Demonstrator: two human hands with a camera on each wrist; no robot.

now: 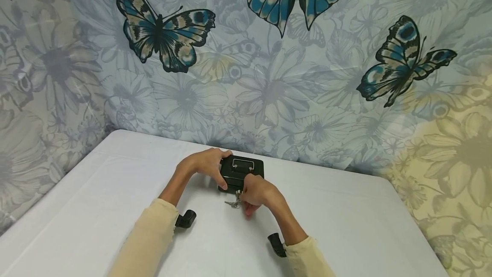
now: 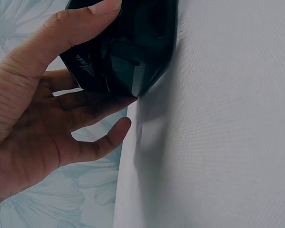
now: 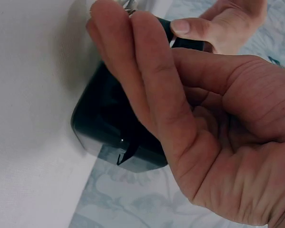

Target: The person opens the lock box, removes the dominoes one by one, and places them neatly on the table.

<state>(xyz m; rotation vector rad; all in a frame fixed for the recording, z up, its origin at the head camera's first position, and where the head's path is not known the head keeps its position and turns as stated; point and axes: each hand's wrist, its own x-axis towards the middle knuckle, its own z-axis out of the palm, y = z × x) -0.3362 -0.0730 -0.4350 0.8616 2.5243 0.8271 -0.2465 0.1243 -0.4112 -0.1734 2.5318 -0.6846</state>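
Observation:
A small black cash box (image 1: 229, 179) with a wire handle (image 1: 243, 161) on its lid stands on the table. My left hand (image 1: 207, 163) grips its left end, thumb at the front and fingers round the back. In the left wrist view the thumb presses the dark box (image 2: 147, 28) while the little finger sticks out free. At the front lock, my right hand (image 1: 260, 189) pinches a key between thumb and forefinger. Spare keys (image 1: 232, 203) dangle from it just left of the fingers. The right wrist view has the fingers (image 3: 156, 76) hiding most of the lock.
A white cloth covers the table (image 1: 338, 217), and the box sits near its back edge. Behind hangs a butterfly-print curtain (image 1: 276, 89). Black camera mounts (image 1: 186, 219) are worn on both wrists, below cream sleeves (image 1: 147, 234).

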